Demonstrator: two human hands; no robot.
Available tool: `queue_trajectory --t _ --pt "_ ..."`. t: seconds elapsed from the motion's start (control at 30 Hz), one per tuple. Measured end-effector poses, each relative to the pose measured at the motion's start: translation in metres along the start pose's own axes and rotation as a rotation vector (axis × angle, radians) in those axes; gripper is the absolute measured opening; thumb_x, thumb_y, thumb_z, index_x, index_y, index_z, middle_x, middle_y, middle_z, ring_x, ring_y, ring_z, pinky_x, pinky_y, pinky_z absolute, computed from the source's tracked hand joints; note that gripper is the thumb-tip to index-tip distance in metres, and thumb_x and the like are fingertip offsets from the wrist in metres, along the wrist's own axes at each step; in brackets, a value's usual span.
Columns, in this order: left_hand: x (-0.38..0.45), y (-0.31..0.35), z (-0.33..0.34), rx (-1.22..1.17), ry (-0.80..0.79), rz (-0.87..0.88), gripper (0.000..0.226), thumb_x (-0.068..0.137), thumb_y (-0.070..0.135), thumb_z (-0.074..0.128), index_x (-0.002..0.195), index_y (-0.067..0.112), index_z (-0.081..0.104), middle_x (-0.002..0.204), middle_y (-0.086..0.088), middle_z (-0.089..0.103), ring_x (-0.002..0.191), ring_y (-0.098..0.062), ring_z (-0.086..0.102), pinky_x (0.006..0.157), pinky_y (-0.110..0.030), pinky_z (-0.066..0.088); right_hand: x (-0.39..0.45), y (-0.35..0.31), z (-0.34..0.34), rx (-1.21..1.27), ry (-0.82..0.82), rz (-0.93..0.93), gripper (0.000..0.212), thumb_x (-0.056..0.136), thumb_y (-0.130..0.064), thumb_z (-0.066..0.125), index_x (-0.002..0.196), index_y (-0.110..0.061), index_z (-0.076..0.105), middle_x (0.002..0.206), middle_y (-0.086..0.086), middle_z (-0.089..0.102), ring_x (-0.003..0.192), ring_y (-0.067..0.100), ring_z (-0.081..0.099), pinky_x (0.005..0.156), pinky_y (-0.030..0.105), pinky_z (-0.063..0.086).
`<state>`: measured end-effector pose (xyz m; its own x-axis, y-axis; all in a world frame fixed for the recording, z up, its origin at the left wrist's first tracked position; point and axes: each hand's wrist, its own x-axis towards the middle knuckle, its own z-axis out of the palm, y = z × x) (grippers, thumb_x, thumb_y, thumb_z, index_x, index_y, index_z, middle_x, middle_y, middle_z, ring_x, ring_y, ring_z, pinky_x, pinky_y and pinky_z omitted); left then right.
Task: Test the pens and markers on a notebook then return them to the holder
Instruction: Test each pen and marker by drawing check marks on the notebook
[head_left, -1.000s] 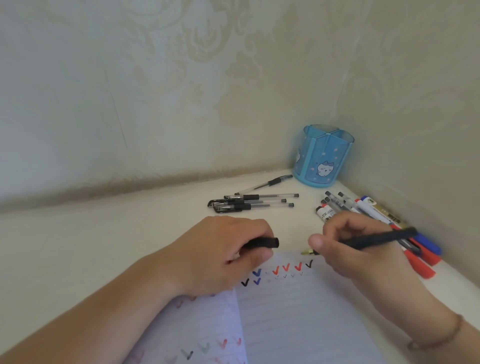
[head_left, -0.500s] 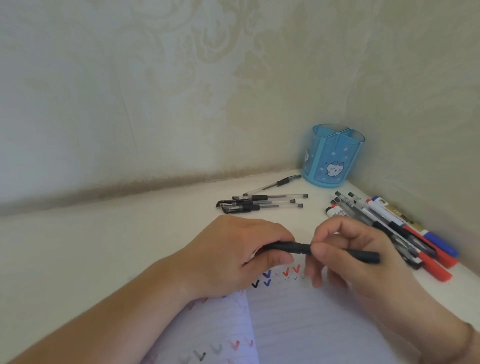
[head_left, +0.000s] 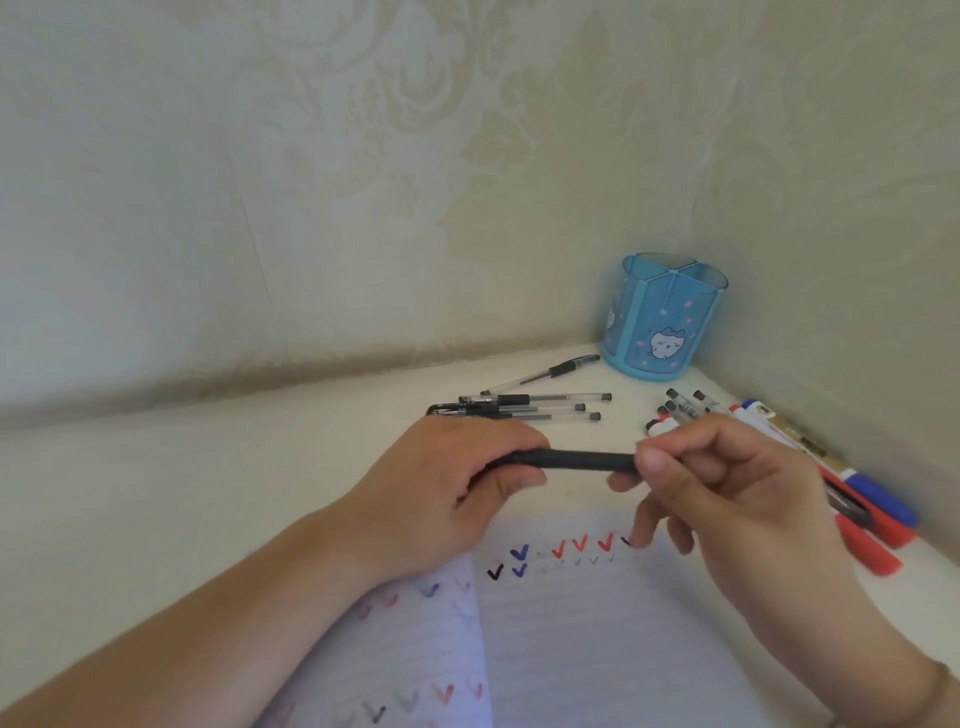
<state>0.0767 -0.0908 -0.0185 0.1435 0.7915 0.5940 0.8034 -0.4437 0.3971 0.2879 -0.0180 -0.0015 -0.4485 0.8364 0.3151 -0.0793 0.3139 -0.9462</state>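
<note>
Black pen (head_left: 571, 460) is held level just above the notebook (head_left: 597, 623), gripped at one end by the curled left hand (head_left: 441, 488) and pinched at the other by the right hand (head_left: 727, 483).

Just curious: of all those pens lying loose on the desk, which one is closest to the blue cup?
The lone clear pen lying slanted beside the blue holder, its dark end nearly at the base. The three-pen bundle lies farther off.

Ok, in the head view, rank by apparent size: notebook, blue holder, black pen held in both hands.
1. notebook, largest.
2. blue holder.
3. black pen, smallest; its ends are hidden and it sits nearer the camera, so unsure.
</note>
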Motion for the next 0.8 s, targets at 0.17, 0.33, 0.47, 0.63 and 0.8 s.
queue_trajectory --t 0.17,0.33,0.47,0.63,0.8 --pt "0.002 -0.008 -0.002 0.042 -0.016 -0.039 0.025 0.092 0.041 0.057 0.11 0.026 0.066 0.078 0.027 0.055 0.07 0.012 0.048 0.067 -0.002 0.032 0.006 0.003 0.0 -0.023 -0.052 0.157 0.019 0.076 -0.023 0.067 0.08 -0.005 0.062 0.07 0.013 0.074 0.042 0.025 0.057 0.036 0.021 0.035" --pt "-0.01 -0.014 -0.027 0.018 -0.011 -0.209 0.048 0.084 0.064 0.052 0.126 0.041 0.052 0.103 0.02 0.057 0.088 -0.009 0.053 0.073 -0.015 0.041 0.0 -0.012 0.002 -0.079 -0.001 0.112 0.028 0.07 -0.035 0.067 0.084 -0.01 0.062 0.062 0.012 0.072 0.045 0.019 0.059 0.039 0.018 0.038" --pt "-0.038 -0.027 -0.077 0.092 0.013 -0.282 0.038 0.09 0.058 0.046 0.112 0.032 0.063 0.099 0.019 0.059 0.084 -0.009 0.057 0.071 -0.023 0.046 -0.001 -0.033 0.002 -0.044 0.071 0.074 0.029 0.076 -0.039 0.063 0.082 -0.011 0.062 0.055 0.013 0.066 0.041 0.016 0.054 0.036 0.021 0.038" --pt "-0.14 -0.049 -0.16 0.296 0.07 -0.449 0.031 0.091 0.055 0.044 0.101 0.034 0.064 0.096 0.023 0.059 0.08 -0.007 0.056 0.067 -0.024 0.044 -0.007 -0.075 0.034 0.059 0.021 0.078 0.037 0.067 -0.054 0.064 0.069 -0.017 0.062 0.046 0.01 0.055 0.037 0.021 0.047 0.032 0.022 0.035" --pt "-0.276 -0.044 -0.242 0.519 0.187 -0.717 0.014 0.095 0.039 0.054 0.1 0.031 0.064 0.098 0.019 0.06 0.083 -0.007 0.056 0.072 -0.032 0.049 -0.022 -0.098 0.109 0.123 -0.159 0.046 0.029 0.089 -0.039 0.059 0.067 -0.019 0.057 0.044 0.006 0.054 0.034 0.021 0.048 0.032 0.022 0.033"
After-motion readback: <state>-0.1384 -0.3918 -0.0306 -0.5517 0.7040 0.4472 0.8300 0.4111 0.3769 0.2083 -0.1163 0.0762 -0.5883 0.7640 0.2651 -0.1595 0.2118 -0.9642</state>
